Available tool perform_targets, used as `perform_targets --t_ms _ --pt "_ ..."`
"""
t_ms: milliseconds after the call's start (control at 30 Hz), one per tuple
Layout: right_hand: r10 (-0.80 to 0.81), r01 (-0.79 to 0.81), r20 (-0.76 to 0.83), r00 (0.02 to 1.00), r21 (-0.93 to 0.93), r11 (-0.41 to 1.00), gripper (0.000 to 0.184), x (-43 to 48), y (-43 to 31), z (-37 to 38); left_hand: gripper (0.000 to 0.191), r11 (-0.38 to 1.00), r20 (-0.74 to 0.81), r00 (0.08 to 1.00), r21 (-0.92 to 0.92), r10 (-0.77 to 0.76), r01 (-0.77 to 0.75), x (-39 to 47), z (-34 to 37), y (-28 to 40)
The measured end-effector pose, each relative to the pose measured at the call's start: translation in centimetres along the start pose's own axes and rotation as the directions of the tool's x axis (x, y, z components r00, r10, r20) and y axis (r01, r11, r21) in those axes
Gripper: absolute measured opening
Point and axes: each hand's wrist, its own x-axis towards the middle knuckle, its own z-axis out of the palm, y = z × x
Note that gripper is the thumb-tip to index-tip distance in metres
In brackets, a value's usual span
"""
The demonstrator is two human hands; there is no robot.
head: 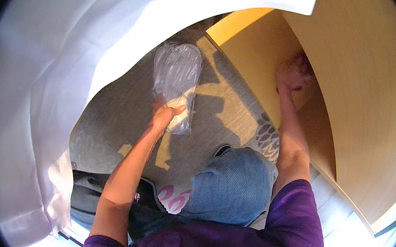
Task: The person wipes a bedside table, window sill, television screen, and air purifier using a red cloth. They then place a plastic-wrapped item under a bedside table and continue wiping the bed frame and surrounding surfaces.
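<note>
My left hand point(164, 115) grips the near end of a pair of pale slippers point(176, 70) sealed in clear, crinkled plastic. The thumb lies on top of the wrapping and the slippers point away from me, above the carpet. My right hand point(291, 75) is inside a light wood cabinet point(249, 60), in shade beside its inner panel. Blur and shadow hide its fingers, and a dark reddish patch shows just beyond them. I cannot tell whether that hand holds anything.
White curtain-like fabric point(43, 69) hangs along the left and across the top. A wide wood panel point(356, 86) of the cabinet stands at the right. Grey patterned carpet point(109, 128) lies below. My denim-covered knee point(234, 186) is close to the cabinet's edge.
</note>
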Motion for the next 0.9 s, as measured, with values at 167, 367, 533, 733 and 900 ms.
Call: perform_targets --t_ms 167,367,533,733,900 --pt "-0.393 0.424 -0.181 0.902 0.192 0.885 0.055 -5.5 -12.6 -7.7 0.088 0.999 -0.028 1.000 -0.039 0.001 -0.002 0.3 -0.7 -1.1" --pt "-0.724 0.732 -0.228 0.651 0.442 0.518 0.065 -9.6 -10.5 -8.2 0.097 0.996 -0.012 0.996 0.004 -0.092 0.092 -1.0 0.1 1.6" --pt "-0.864 0.835 -0.196 0.464 0.421 0.353 0.061 -9.6 -0.7 -6.6 0.091 0.996 0.035 0.998 -0.071 -0.051 0.053 -0.9 -0.6 0.9" --pt "-0.507 0.456 0.037 0.861 0.384 0.803 0.052 -14.4 4.6 -4.4 0.097 0.987 0.102 0.985 -0.065 -0.139 0.146 -1.0 -0.9 2.0" --pt "-0.327 0.261 0.251 0.911 0.263 0.929 0.037 -18.2 8.6 -4.4 0.096 0.999 -0.041 0.999 0.037 -0.033 0.034 0.5 -0.7 -0.6"
